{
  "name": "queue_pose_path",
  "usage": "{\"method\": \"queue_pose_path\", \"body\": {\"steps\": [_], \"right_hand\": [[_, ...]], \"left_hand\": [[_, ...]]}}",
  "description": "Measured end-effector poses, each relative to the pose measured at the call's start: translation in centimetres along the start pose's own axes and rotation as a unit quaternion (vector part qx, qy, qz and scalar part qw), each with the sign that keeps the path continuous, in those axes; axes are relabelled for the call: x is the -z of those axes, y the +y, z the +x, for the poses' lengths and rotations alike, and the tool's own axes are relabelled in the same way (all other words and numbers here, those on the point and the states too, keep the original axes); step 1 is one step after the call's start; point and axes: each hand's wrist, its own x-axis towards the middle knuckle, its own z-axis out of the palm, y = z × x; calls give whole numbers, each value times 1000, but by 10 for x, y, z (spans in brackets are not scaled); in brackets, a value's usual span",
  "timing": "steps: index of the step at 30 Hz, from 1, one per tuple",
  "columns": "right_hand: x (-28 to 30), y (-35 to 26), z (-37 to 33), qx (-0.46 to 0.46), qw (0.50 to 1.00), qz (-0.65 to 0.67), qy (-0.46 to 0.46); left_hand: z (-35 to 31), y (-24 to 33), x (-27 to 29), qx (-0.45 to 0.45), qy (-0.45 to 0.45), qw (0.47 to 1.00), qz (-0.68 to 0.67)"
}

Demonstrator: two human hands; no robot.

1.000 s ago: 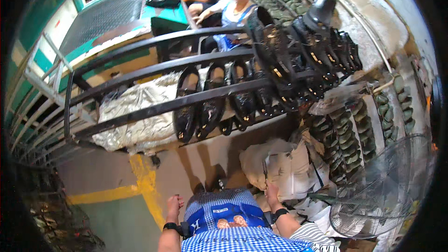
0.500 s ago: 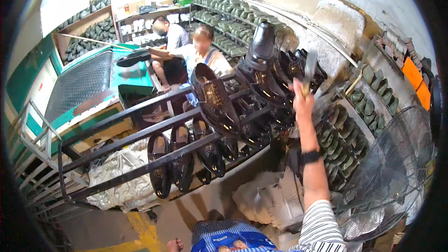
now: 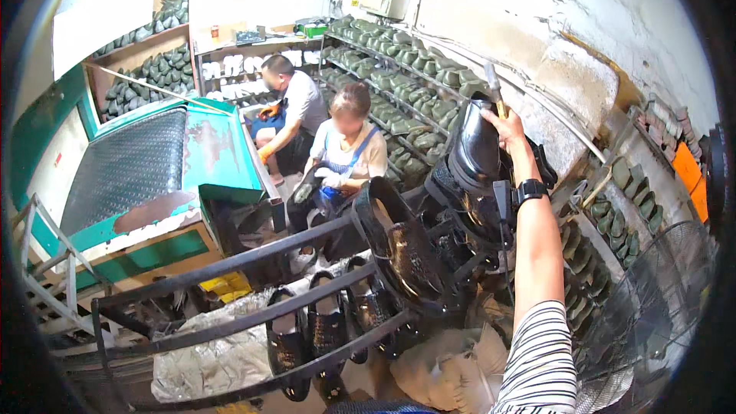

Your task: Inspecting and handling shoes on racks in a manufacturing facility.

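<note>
Right hand (image 3: pixel 507 132) up over the right end of the black metal rack (image 3: pixel 230 264), fingers clamped round the tan handle of a tool (image 3: pixel 496 92), narrow grey end pointing up. Just beside it, a glossy black shoe (image 3: pixel 475 153), smooth and stood on end, above the rack's right end; overlap is messy, can't tell if fingertips press on it too. Black watch (image 3: pixel 530 190) on that wrist, striped cloth sleeve (image 3: pixel 540 360) right of the rack. Left hand out of frame, can't tell its fingers.

Woven-look shoe (image 3: pixel 410 257), shiny, long open mouth, on top of the rack left of the glossy one. Row of textured black shoes (image 3: pixel 285 345) on the rack's lower tier, toes down. Crinkly silvery sheet (image 3: pixel 207 372) behind the lowest rack bar. Green bench (image 3: pixel 222 146), paint chipped, dark dimpled mat (image 3: pixel 130 169), beyond the rack. Round wire fan guard (image 3: pixel 652 299) right of the rack.

Vs half a second ago: right hand was off to the right of the glossy shoe, now up against it. Left fingers at the bottom edge then, gone now. Co-worker in overalls (image 3: pixel 353 149) beyond the rack now has a dark shoe (image 3: pixel 305 190) in hand.
</note>
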Motion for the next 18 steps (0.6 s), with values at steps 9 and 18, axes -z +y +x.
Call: {"method": "queue_pose_path", "body": {"steps": [9, 18], "right_hand": [[34, 5, -37, 59, 950, 233, 197], [166, -44, -210, 184, 929, 60, 317]], "left_hand": [[11, 59, -41, 52, -17, 997, 52], [-33, 154, -127, 18, -206, 925, 318]]}}
